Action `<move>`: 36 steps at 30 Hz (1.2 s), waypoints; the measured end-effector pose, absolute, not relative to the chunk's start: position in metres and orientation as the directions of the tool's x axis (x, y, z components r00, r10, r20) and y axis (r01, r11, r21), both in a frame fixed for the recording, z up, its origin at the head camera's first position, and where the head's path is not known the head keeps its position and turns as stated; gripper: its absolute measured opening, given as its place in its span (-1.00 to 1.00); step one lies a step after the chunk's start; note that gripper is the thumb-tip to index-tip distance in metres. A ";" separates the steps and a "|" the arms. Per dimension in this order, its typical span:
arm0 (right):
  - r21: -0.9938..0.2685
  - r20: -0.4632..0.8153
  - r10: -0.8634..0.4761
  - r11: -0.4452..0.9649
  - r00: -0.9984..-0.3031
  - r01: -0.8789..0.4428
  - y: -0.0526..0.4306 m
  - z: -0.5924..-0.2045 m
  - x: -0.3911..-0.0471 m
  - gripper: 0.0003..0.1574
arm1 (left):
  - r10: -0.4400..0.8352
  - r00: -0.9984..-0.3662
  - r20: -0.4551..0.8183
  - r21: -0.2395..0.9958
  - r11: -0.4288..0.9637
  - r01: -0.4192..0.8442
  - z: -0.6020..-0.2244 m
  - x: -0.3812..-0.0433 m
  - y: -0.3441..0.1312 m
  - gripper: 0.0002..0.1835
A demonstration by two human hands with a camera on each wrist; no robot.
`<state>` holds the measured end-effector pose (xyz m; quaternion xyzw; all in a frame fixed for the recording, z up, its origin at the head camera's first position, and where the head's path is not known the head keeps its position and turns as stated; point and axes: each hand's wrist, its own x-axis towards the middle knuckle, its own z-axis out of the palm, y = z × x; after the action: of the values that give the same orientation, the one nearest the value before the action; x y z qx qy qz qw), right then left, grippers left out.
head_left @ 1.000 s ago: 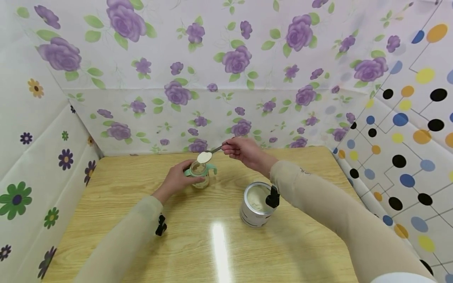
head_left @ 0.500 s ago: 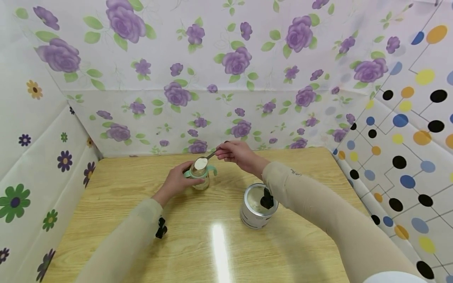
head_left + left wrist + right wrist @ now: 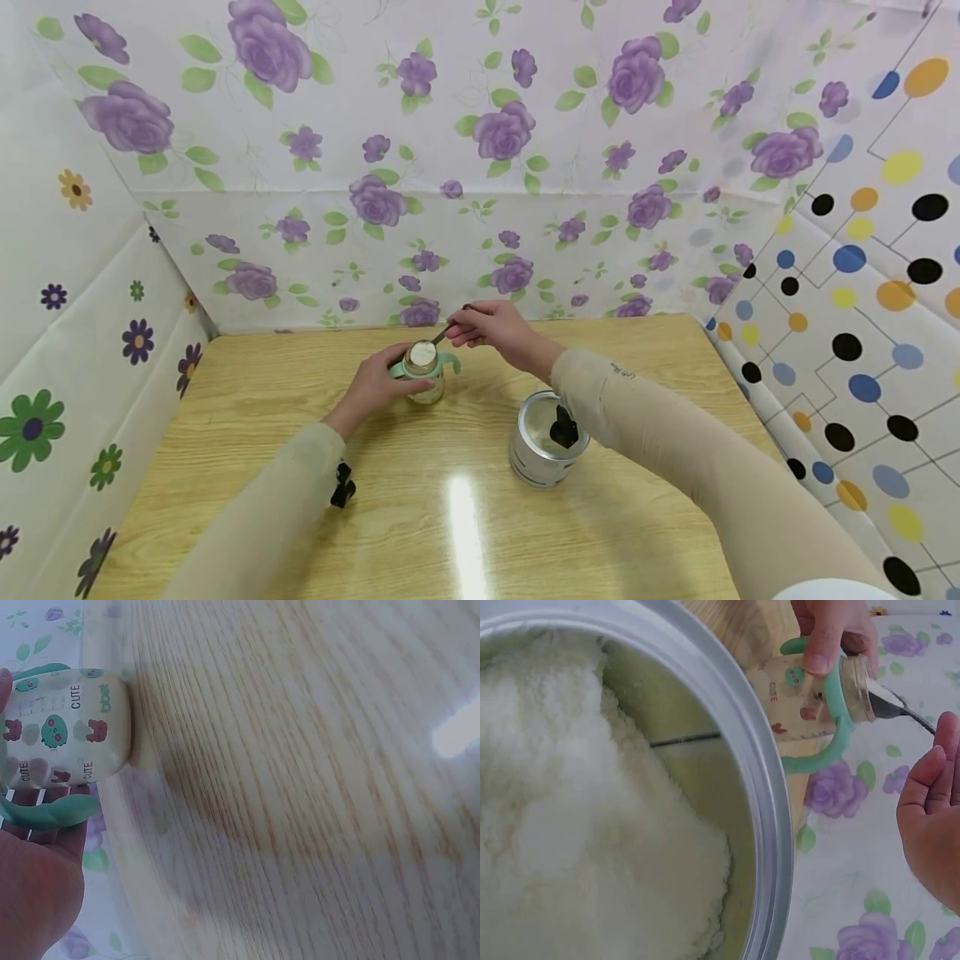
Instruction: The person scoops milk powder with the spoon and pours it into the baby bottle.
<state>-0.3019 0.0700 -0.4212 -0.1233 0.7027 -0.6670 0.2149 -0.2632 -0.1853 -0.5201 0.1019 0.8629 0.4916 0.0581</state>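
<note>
My left hand (image 3: pixel 375 381) grips the baby bottle (image 3: pixel 75 727), upright, beyond and left of the open powder tin (image 3: pixel 540 467). My right hand (image 3: pixel 501 332), beyond the tin, pinches a spoon (image 3: pixel 886 709) (white powder (image 3: pixel 423 354) aboard) at the bottle's mouth.

Left hand (image 3: pixel 373 381) in a wide grip, right hand (image 3: pixel 498 330) in a pinch, near each other but not touching.
The left arm (image 3: pixel 258 508) slants in from the lower left of the head view, thumb (image 3: pixel 412 386) set well apart from the fingers (some of them hidden there). The right arm (image 3: pixel 667 442) reaches in from the lower right, slightly bent. Pale sleeves (image 3: pixel 592 383) run down close to both wrists (image 3: pixel 341 414).
</note>
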 end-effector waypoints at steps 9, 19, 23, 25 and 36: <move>-0.984 -0.042 -0.505 0.168 -0.862 -0.050 0.063 -0.419 -0.293 -0.67 | 0.233 -0.973 -0.001 0.870 0.479 0.113 -0.521 -0.264 -0.186 -0.18; -0.939 0.011 -0.563 0.279 -0.826 -0.202 0.066 -0.417 -0.283 -0.67 | 0.244 -0.970 -0.013 0.877 0.469 0.106 -0.521 -0.262 -0.187 -0.20; -0.915 0.020 -0.597 0.313 -0.802 -0.256 0.068 -0.413 -0.279 -0.65 | 0.247 -0.969 -0.013 0.873 0.475 0.109 -0.522 -0.263 -0.187 -0.19; -0.906 0.025 -0.607 0.322 -0.794 -0.275 0.068 -0.412 -0.279 -0.64 | 0.247 -0.969 -0.013 0.873 0.475 0.109 -0.522 -0.263 -0.187 -0.18; -0.890 0.035 -0.620 0.338 -0.784 -0.307 0.073 -0.415 -0.278 -0.67 | 0.247 -0.969 -0.010 0.870 0.480 0.114 -0.522 -0.263 -0.187 -0.22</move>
<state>-0.2785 0.0726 -0.4152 -0.2890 0.8026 -0.4977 0.1571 -0.2629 -0.1868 -0.5224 0.1050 0.8577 0.4990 0.0666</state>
